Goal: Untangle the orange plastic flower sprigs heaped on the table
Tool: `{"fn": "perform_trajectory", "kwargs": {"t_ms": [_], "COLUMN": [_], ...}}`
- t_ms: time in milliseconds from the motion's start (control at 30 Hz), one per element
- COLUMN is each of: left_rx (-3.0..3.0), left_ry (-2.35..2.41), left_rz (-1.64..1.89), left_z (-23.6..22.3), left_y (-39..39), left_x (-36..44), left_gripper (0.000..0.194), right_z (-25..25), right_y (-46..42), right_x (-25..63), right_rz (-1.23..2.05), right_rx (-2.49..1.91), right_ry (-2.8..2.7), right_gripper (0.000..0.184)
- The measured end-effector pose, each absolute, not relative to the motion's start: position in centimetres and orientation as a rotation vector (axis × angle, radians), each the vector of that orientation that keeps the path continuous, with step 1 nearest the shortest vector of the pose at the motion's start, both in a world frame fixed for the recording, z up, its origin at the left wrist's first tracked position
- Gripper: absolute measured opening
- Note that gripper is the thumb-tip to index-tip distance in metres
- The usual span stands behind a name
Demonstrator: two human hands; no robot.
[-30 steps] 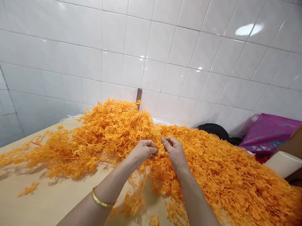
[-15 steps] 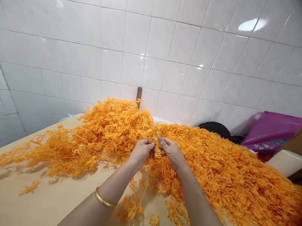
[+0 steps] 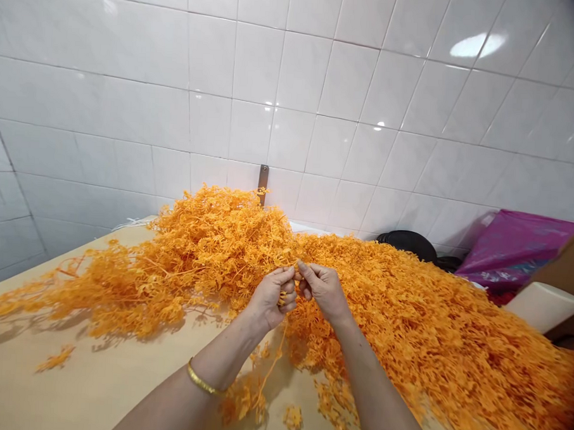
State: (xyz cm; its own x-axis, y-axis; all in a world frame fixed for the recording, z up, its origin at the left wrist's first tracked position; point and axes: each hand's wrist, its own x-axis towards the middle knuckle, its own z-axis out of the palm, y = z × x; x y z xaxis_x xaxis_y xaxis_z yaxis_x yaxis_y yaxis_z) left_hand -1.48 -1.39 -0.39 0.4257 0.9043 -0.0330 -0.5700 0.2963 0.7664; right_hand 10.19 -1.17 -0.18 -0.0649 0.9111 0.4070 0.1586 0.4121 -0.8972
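A big heap of orange plastic flower sprigs [image 3: 405, 334] covers the beige table [image 3: 70, 389] from the back left to the right edge. My left hand [image 3: 271, 297], a gold bangle on its wrist, is closed round a thin orange sprig [image 3: 260, 391] that hangs down under it with small blossoms at its end. My right hand [image 3: 324, 289] pinches the same sprig's top, fingertips touching those of the left hand, just above the heap's front edge.
White tiled walls stand behind and to the left. A brown bracket [image 3: 263, 182] sticks up behind the heap. At the back right lie a black round object [image 3: 407, 244], a magenta plastic bag [image 3: 514, 247] and a white roll [image 3: 544, 305]. Loose orange bits [image 3: 55, 359] dot the table.
Both hands have drawn closer together and shifted slightly left; the fingertips now meet on the sprig, which hangs a bit further left below the left hand.
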Motion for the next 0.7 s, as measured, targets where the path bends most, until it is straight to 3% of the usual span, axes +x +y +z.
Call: {"fn": "perform_trajectory", "kwargs": {"t_ms": [200, 400, 700], "left_rx": [0.843, 0.796, 0.772], "left_ry": [0.660, 0.732, 0.738], "left_rz": [1.106, 1.148, 1.161], "left_z": [-0.6, -0.9, -1.4], "left_y": [-1.2, -1.0, -0.8], "left_x": [-1.6, -1.4, -1.4], "left_gripper": [0.020, 0.031, 0.025], "right_z": [0.3, -0.8, -1.0], "right_y": [-1.4, -1.0, -1.2], "right_x": [10.6, 9.8, 8.7], "right_rz": [0.541, 0.577, 0.430], "right_rx": [-1.087, -1.122, -1.184], "right_ry": [-1.608, -1.534, -1.593], "right_gripper": [0.041, 0.042, 0.036]}}
